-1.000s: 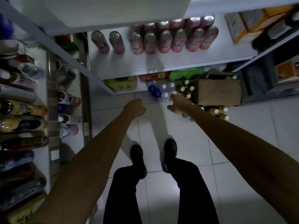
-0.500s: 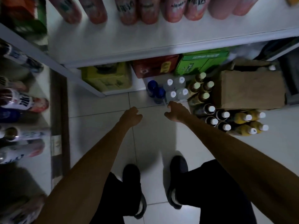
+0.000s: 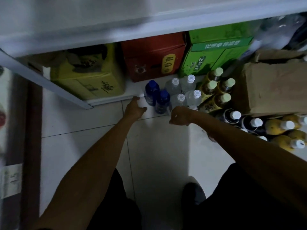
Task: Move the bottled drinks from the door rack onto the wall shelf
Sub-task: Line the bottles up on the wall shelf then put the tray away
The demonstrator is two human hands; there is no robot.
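Blue bottles (image 3: 152,92): two, upright on the floor (image 3: 99,130), caps towards my camera
Clear bottles (image 3: 174,87): upright, just beside them
Cartons (image 3: 152,58): script I can't read
Left hand (image 3: 135,107): curled round a white-capped bottle (image 3: 141,95)
Right hand (image 3: 180,116): clenched; I can't tell on what

1. The floor (image 3: 79,146) is laid with large pale tiles, with thin dark grout lines between them.
2. A white shelf (image 3: 116,17) spans the top, blurred.
3. Under it a yellow carton (image 3: 93,77), a red carton (image 3: 152,58) and a green carton (image 3: 216,52) stand side by side, with a brown cardboard box (image 3: 274,87) at their right.
4. The light is dim, and soft shadows lie on the tiles.
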